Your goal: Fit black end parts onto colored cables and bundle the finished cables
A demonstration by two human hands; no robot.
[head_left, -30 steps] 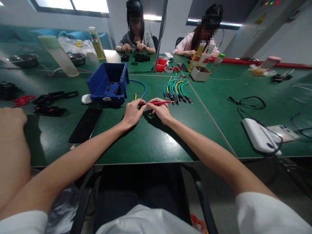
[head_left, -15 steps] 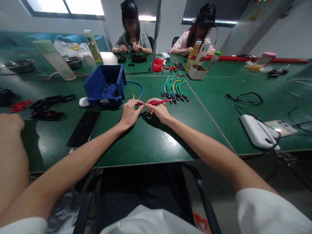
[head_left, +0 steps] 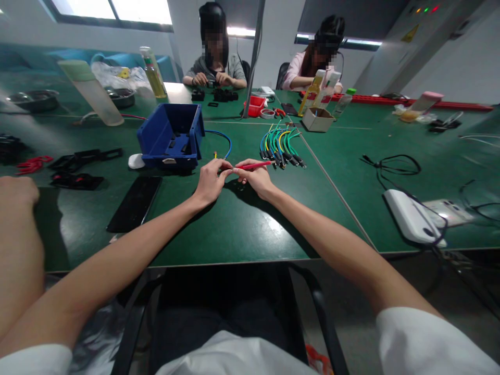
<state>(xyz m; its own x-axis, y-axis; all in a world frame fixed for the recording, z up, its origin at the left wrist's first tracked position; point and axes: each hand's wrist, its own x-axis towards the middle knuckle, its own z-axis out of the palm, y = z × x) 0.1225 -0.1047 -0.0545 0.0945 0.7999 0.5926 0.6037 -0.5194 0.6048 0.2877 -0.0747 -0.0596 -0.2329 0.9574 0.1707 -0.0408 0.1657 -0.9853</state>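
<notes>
My left hand (head_left: pixel 211 182) is closed in a pinch, and a curved blue cable (head_left: pixel 228 141) runs down into its fingers. A small yellow-and-dark tip (head_left: pixel 215 154) shows just above that hand. My right hand (head_left: pixel 257 181) is closed around a slim red pen-like stick (head_left: pixel 255 165), whose pale end points right. The fingertips of both hands meet over the table, and the small part between them is hidden. Right behind my right hand lies a bunch of green, blue and yellow cables (head_left: pixel 280 139) with black-sleeved ends.
A blue bin (head_left: pixel 170 161) with small black pieces stands behind my left hand. A black phone (head_left: pixel 135 204) lies left, a white power bank (head_left: pixel 410 216) with a black cord right. Two people sit across the green table (head_left: pixel 234 234). Another person's arm (head_left: pixel 19 234) rests at far left.
The view has shifted slightly. Both hands keep nearly the same pose, with the red stick at almost the same angle.
</notes>
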